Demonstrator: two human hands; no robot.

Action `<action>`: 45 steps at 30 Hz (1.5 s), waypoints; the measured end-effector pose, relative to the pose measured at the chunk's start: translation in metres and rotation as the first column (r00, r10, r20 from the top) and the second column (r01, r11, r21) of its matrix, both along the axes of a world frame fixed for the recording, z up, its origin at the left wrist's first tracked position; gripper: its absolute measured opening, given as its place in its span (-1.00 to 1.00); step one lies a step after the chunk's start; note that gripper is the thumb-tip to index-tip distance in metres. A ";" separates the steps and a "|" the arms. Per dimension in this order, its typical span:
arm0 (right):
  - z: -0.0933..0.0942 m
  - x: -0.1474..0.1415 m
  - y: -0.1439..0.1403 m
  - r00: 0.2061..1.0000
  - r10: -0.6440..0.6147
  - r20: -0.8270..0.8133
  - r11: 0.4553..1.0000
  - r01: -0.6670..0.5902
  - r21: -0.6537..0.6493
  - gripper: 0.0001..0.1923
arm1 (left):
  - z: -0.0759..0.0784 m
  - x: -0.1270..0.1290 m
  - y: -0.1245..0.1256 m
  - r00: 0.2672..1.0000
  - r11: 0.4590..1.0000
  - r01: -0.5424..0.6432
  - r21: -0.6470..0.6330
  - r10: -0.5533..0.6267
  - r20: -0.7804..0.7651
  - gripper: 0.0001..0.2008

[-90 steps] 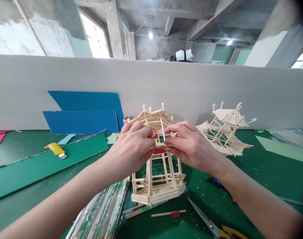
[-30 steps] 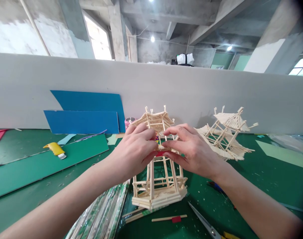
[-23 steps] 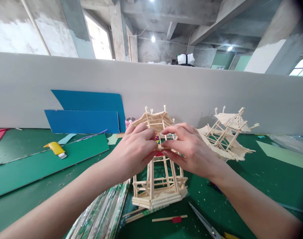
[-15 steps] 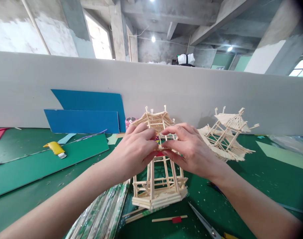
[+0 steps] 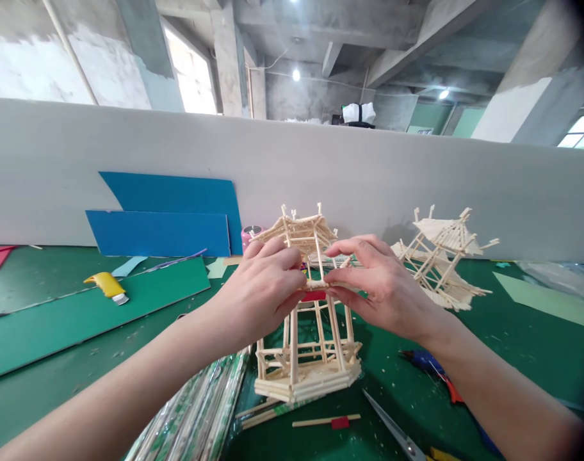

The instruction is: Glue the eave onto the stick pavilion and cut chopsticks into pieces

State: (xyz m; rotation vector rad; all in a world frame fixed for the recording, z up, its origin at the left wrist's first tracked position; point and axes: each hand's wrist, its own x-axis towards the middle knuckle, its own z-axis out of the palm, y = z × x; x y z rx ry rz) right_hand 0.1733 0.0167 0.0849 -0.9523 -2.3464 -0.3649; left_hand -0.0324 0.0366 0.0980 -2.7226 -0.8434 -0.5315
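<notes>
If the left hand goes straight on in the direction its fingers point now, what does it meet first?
The left hand points rightward across the top of the wooden stick pavilion frame. It would probably meet the fingertips of the right hand first, as they pinch the same top piece; depth is uncertain.

Yellow knife point(image 5: 107, 286) on mat; blue boards point(image 5: 167, 218) against wall.

Grey partition wall point(image 5: 417, 173) behind green tabletop point(image 5: 513, 333); bare concrete ceiling beams point(image 5: 417, 32), two ceiling lamps point(image 5: 296, 75) lit, bright windows point(image 5: 191, 77) left and far right.
</notes>
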 end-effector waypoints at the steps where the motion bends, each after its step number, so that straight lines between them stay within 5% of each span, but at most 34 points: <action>1: 0.000 0.000 0.000 1.000 0.002 -0.002 1.000 -0.002 -0.004 -0.86 | 0.000 0.000 0.000 1.000 1.000 0.002 0.003 -0.002 0.002 -0.83; 22: 0.003 0.000 -0.001 1.000 -0.009 0.013 1.000 0.010 -0.018 -0.86 | 0.005 0.002 0.000 1.000 1.000 -0.009 0.009 0.009 0.006 -0.81; 31: 0.002 -0.001 -0.001 1.000 -0.016 0.011 1.000 0.016 -0.023 -0.84 | 0.005 0.006 0.003 1.000 0.996 0.019 -0.092 -0.018 0.009 -0.78; 35: -0.004 0.001 -0.004 0.994 0.003 -0.110 1.000 0.000 0.029 -0.84 | 0.006 0.007 0.004 0.999 0.996 0.024 -0.091 -0.022 0.023 -0.77; 39: -0.023 0.004 -0.017 0.899 -0.023 -0.436 0.994 0.069 0.089 -0.74 | 0.006 0.008 0.004 1.000 0.995 0.017 -0.096 -0.015 0.016 -0.78; 42: -0.045 0.004 -0.028 0.791 -0.134 -0.597 0.991 0.107 -0.080 -0.91 | 0.005 0.007 0.005 1.000 0.995 0.017 -0.097 -0.015 0.018 -0.78; 45: -0.064 0.000 -0.030 0.797 -0.225 -0.561 0.946 0.041 -0.321 -0.88 | 0.004 0.007 0.006 0.999 0.994 0.033 -0.107 -0.029 0.035 -0.80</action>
